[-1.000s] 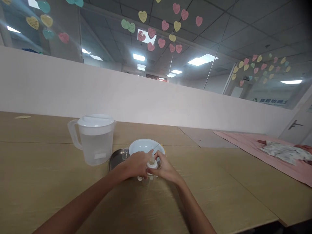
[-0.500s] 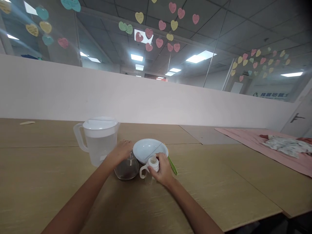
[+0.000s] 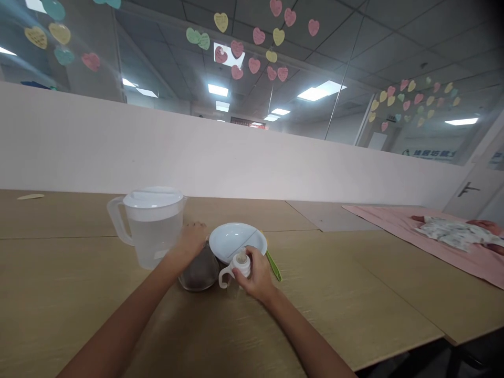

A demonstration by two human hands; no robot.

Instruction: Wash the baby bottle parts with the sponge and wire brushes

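Note:
My right hand (image 3: 258,275) is closed around the white collar of a baby bottle (image 3: 241,265). The bottle has a nipple on top, a curved white side handle and a clear lower part near the tabletop. My left hand (image 3: 192,240) is over the far side of a dark, see-through rounded pot (image 3: 200,270), just left of the bottle. Its fingers are partly hidden and blurred, so I cannot tell whether they grip the pot. Behind the bottle stands a white bowl (image 3: 232,239), with a thin straight item lying across it.
A lidded clear pitcher (image 3: 159,231) of liquid stands left of my left hand. A green handle (image 3: 274,266) sticks out right of the bowl. Pink cloth (image 3: 378,226) with patterned fabric (image 3: 447,233) lies far right. A low white wall (image 3: 236,163) backs the wooden table (image 3: 354,294).
The view has shifted slightly, so most things appear a little further left. The right hand still grips the bottle. The left hand remains by the pot, its fingers now a bit further back.

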